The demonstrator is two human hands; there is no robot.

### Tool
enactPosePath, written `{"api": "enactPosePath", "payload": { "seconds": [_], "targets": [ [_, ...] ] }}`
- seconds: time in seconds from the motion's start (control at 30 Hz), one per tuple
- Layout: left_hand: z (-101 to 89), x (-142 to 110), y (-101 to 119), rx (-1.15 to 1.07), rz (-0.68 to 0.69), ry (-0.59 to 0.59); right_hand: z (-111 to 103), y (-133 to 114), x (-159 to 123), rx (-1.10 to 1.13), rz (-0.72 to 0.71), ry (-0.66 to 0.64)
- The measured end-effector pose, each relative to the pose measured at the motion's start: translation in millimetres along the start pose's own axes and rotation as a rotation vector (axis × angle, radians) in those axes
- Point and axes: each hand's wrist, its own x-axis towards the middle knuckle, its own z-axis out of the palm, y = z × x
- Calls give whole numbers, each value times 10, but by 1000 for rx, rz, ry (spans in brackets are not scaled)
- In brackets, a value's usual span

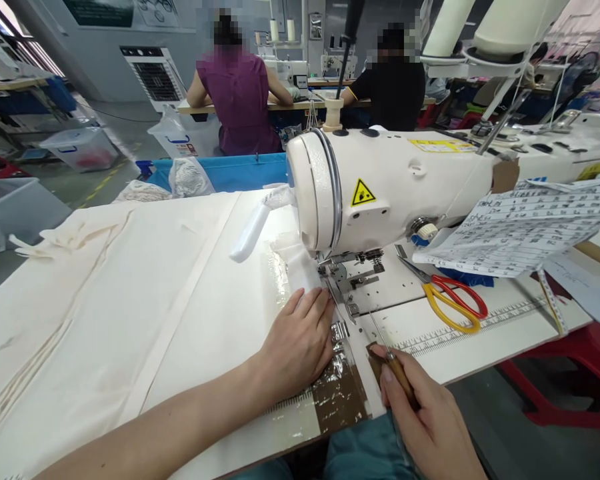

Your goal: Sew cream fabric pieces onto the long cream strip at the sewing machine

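Across a sewing workroom, we see two co-workers, one in a purple top [245, 100] and one in a black top [397, 87], seated with their backs to us. On the white worktable [445, 363] before us stands an industrial sewing machine [395, 190], its needle area facing our hands.

Our left hand [300, 337] lies palm down, fingers extended side by side, gripping nothing that we can see; its fingertips touch a white fabric piece [303, 267] just left of the presser area. Brown tape [343, 400] covers the table beneath and in front of that palm. Our right hand [425, 403] is closed around the wooden handle of an awl [403, 380], near the table's front edge.

Between our hands lies a narrow white strip [367, 377], its long axis running from the needle area toward us and slightly rightward. The awl's metal shaft slants away from us and to the left, its point toward the machine. The left fingertips are nearer the needle area; the right hand sits beside the strip's near end.

Scissors [453, 307] with red and yellow handles rest right of the machine bed, and cream fabric [85, 287] covers the table's left side.
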Motion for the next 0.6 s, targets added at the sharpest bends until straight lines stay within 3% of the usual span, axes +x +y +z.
{"api": "enactPosePath", "payload": {
  "seconds": [0.37, 0.6],
  "targets": [
    [-9, 14, 0, 6, 2, 9, -42, 154, -30, -76, -73, 18],
    [17, 58, -50, -1, -33, 5, 23, -11, -4, -166, 13, 105]
  ]
}}
